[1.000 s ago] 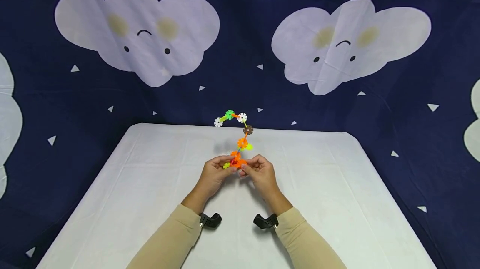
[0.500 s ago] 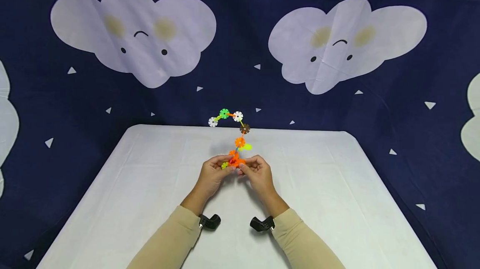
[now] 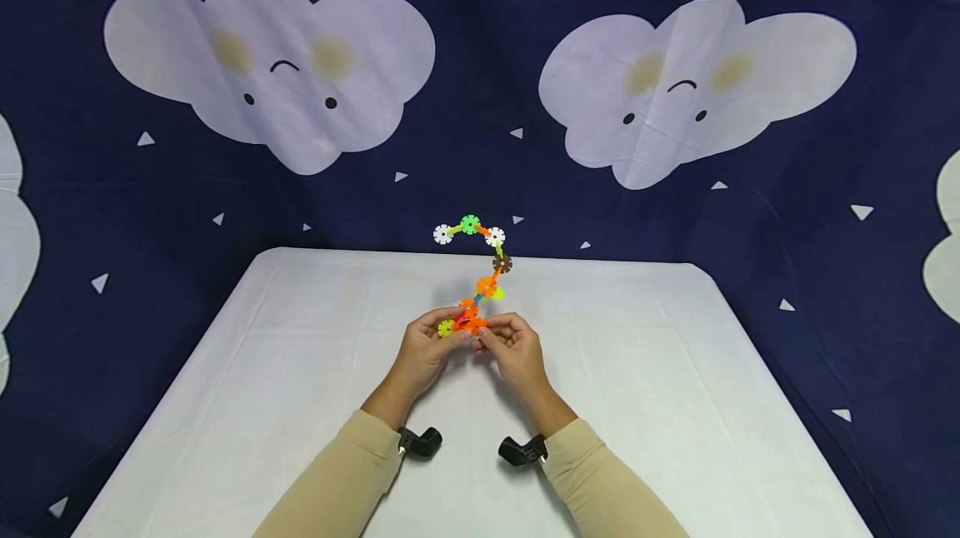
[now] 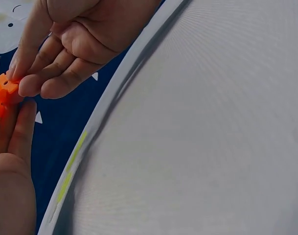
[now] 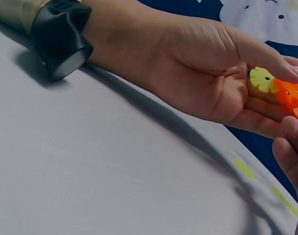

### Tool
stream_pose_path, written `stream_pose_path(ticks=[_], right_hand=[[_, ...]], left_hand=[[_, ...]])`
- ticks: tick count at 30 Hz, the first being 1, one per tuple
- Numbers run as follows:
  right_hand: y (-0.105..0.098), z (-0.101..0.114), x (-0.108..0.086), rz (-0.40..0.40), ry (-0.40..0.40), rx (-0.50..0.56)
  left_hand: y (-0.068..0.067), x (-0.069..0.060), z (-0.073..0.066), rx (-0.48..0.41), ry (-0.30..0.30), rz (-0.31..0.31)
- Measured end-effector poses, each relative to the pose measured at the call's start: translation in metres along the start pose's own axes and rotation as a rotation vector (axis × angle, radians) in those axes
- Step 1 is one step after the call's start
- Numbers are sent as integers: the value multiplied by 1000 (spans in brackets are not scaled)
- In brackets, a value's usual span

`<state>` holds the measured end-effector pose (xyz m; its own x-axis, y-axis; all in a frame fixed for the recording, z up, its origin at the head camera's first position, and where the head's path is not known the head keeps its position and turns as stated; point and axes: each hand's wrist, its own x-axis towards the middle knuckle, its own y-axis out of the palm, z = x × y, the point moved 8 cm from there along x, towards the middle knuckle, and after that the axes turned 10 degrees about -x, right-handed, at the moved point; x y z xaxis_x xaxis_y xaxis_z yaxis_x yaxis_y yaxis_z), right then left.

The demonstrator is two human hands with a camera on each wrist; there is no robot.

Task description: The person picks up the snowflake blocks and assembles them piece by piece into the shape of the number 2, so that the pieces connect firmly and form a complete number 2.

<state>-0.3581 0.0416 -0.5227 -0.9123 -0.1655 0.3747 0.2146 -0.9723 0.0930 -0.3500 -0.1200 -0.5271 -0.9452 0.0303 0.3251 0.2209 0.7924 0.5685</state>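
A chain of interlocking plastic snowflake discs rises from between the two hands in the head view. Its upper part curves left through an orange disc, a brown disc, a white disc and a green disc to a white end disc. The left hand pinches the clustered lower end beside a yellow-green disc. Opposite it, the right hand pinches an orange disc between thumb and fingers. Fingers partly hide the joined pieces.
A white-covered table lies beneath the hands. Two yellow-green marks show near its edge in the wrist views. Behind stands a dark blue cloth printed with clouds. Black wrist cameras sit on both sleeves.
The chain's upper end has swung left, then back to the right and slightly up, with its discs turned more face-on. Both hands keep their hold and have barely moved.
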Motion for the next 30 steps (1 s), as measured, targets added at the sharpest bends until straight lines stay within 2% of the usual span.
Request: stream_pose_path(ticks=[6, 15, 22, 27, 30], right_hand=[[2, 4, -2, -33, -38, -66], [5, 11, -3, -75, -104, -230], [7, 15, -1, -85, -167, -381], [-13, 11, 7, -133, -123, -484], [-29, 3, 18, -180, -64, -643]], left_hand=[[-2, 2, 2, -35, -24, -37], [-2, 3, 5, -33, -55, -33], [-5, 4, 3, -35, -39, -65], [-9, 5, 4, -69, -38, -115], [-11, 6, 6, -89, -60, -139]])
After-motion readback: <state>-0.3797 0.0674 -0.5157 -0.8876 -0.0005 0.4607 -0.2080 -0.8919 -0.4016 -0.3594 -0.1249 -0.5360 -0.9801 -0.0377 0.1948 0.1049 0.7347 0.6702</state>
